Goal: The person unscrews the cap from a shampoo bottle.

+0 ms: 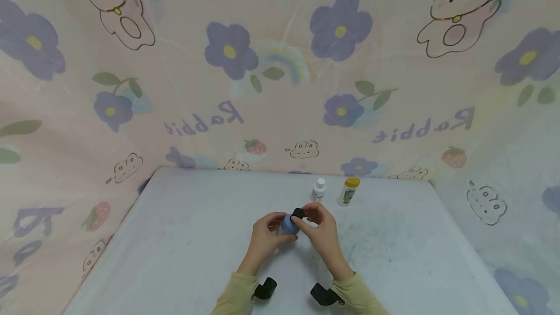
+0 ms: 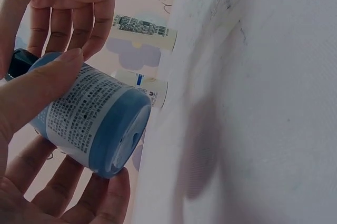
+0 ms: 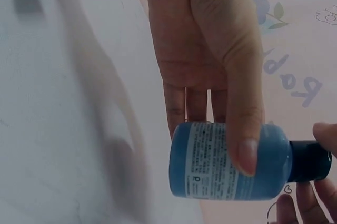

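**Both hands on the blue bottle**

Pale grey table point(image 1: 197, 237) sits inside pink walls printed with rabbits and flowers. I see my left hand point(image 1: 264, 235) with its grip curled round the small blue plastic bottle with a printed label point(image 1: 288, 226), held above the table at centre. My right hand point(image 1: 321, 227) pinches its black screw cap point(image 1: 298, 213). 2 bottles, white-capped point(image 1: 318, 189) and yellow-capped point(image 1: 348, 191), stand just behind.

A pale, scuffed desk point(image 1: 183, 237) carries two small bottles. The white-capped bottle point(image 1: 318, 190) stands just left of the yellow-capped bottle point(image 1: 348, 191), both near the desk's far edge.
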`<action>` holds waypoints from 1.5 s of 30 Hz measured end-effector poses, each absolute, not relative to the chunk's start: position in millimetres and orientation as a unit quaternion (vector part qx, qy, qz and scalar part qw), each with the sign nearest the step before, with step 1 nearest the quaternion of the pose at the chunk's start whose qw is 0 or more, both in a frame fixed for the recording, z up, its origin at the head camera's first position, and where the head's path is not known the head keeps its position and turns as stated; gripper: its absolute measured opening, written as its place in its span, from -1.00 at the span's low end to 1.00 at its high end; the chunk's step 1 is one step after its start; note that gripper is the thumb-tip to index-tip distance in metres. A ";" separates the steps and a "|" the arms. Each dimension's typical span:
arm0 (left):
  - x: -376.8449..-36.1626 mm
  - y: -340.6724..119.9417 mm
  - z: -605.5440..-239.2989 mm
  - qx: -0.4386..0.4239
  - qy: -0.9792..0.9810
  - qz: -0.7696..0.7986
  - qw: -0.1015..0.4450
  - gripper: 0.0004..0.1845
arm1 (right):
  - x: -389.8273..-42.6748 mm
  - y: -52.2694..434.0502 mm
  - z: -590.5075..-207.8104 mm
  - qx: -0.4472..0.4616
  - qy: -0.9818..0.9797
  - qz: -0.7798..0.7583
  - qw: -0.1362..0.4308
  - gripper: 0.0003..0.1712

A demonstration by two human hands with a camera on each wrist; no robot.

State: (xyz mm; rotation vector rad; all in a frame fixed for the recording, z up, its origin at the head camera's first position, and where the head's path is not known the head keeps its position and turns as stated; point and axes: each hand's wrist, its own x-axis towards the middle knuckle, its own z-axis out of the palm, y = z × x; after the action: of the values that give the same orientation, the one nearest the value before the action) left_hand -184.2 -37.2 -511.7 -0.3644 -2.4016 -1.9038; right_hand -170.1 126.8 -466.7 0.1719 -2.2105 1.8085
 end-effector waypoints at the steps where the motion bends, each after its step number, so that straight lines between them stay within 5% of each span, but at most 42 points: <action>1: -182.6 -37.8 -512.7 -0.118 -0.780 -0.614 0.027 -0.42 | -170.5 126.8 -472.2 0.054 -0.767 0.624 0.141 -0.65; 32: -178.2 -35.7 -508.1 -0.122 -0.785 -0.606 0.035 -0.45 | -174.3 133.5 -486.5 0.003 -0.764 0.632 0.132 -0.65; 45: -188.1 -32.2 -501.9 -0.117 -0.800 -0.585 0.064 -0.46 | -164.9 136.2 -444.5 0.026 -0.777 0.620 0.107 -0.71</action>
State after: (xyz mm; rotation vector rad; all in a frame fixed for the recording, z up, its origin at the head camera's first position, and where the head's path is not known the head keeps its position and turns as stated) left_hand -188.1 -32.2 -501.9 -0.3540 -2.4149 -1.7664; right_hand -164.9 136.2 -444.5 0.0752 -2.2869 1.8264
